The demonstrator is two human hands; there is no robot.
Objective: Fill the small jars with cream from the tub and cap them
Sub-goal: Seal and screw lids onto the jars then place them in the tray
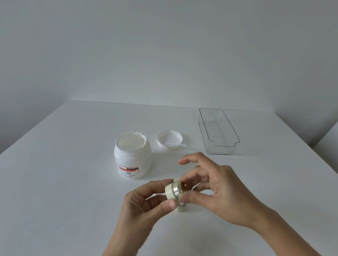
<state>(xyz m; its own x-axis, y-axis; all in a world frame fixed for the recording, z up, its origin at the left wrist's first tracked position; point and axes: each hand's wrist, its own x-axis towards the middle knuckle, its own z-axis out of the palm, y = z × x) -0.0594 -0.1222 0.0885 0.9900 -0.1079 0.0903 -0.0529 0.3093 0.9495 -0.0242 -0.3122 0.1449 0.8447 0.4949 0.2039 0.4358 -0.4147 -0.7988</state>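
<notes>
We see both hands raised just above the white table [62, 180], meeting on one small jar [177, 189] near the front centre. The left hand [145, 203] pinches the jar's pale cap [169, 191] between thumb and fingers, closed firmly on it. The right hand [219, 190] grips the other end of the jar, its thumb pressed along the near side and its middle fingers curled behind, while its index finger lifts free and points toward the tub. The jar lies tilted on its side between the two hands, with a silvery band showing next to the cap and an amber tint further in. Something pale and glassy [181, 207] peeks out under the thumbs; it may be a second jar standing on the table, but the hands hide too much for us to be sure.

Behind the hands, to the left, stands the open cream tub [132, 161], white cream up near its rim. To the right of it, apart, its lid [169, 139] lies upturned, with a small white spatula [178, 144] resting in it. Further right, a clear plastic tray [219, 131] sits along the table.
</notes>
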